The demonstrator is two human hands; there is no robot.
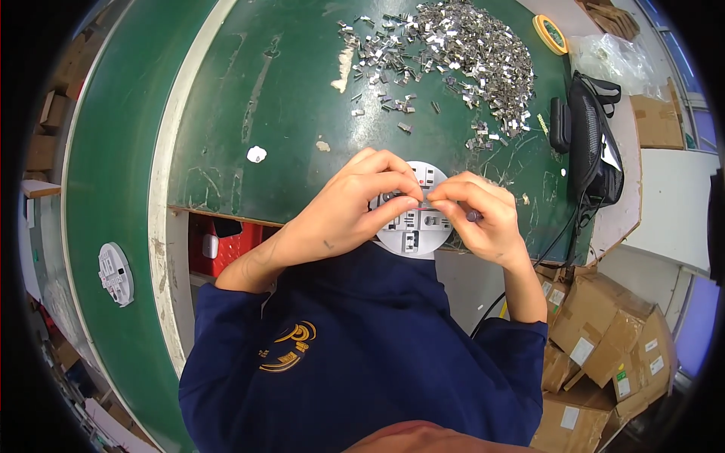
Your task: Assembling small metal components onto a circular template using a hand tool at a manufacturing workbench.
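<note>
A round white plate-like fixture (408,243) with raised blocks and slots is at the table's front edge, close to my body. Over it my left hand (361,198) is closed, with thumb and forefinger pinched near the fixture's middle. My right hand (483,215) pinches from the other side, its fingertips almost meeting the left ones. Whatever is between the fingertips is too small to make out. A dark rounded piece (473,216) shows by the curled fingers of my right hand; I cannot tell if it is held. The hands hide part of the fixture.
A large heap of small metal-and-dark parts (483,60) covers the far right of the green table (287,98). Beyond it are a yellow-rimmed round dish (550,35) and a black bag (593,143). A second white fixture (115,274) lies left. Cardboard boxes (604,325) stand right.
</note>
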